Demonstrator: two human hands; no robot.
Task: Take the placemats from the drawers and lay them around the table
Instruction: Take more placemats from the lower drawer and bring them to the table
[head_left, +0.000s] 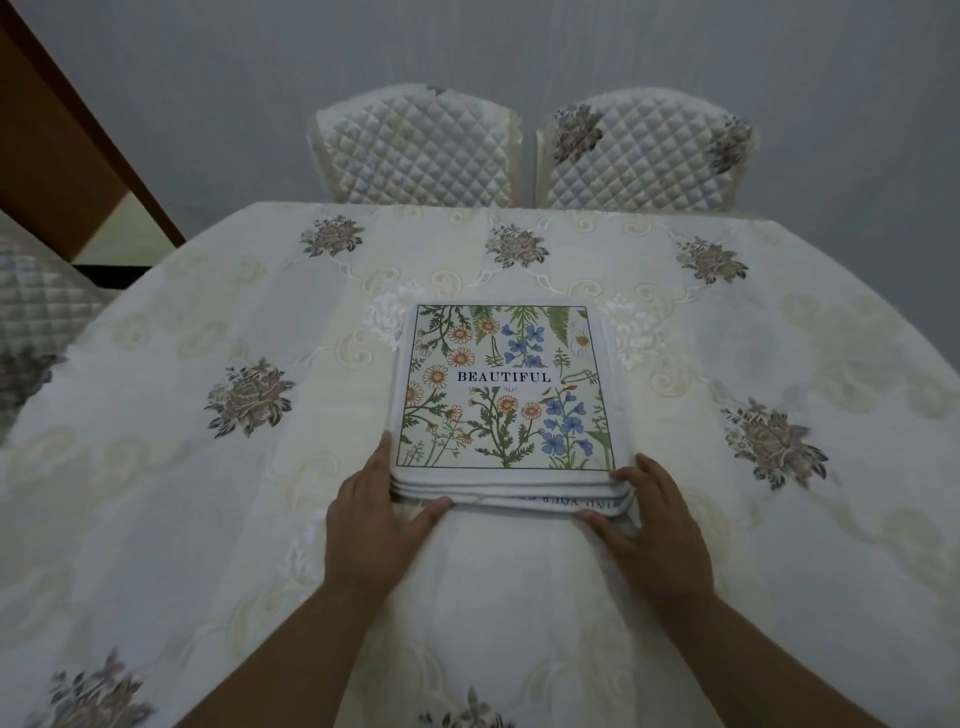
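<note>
A stack of several square placemats (501, 387), white-edged with a flower print and the word BEAUTIFUL on top, lies flat in the middle of the table (156, 467). My left hand (371, 519) grips the stack's near left corner, fingers along its left side and thumb against the near edge. My right hand (644, 519) holds the near right corner, fingers on the stacked edges and thumb at the bottom layer. The lower mats show only as layered edges.
A cream embroidered tablecloth with grey-brown flower motifs covers the table. Two chairs with quilted covers, one at the left (415, 150) and one at the right (644, 150), stand at the far side against a grey wall. Another quilted chair (36, 312) is at the left, beside a wooden door frame (78, 145).
</note>
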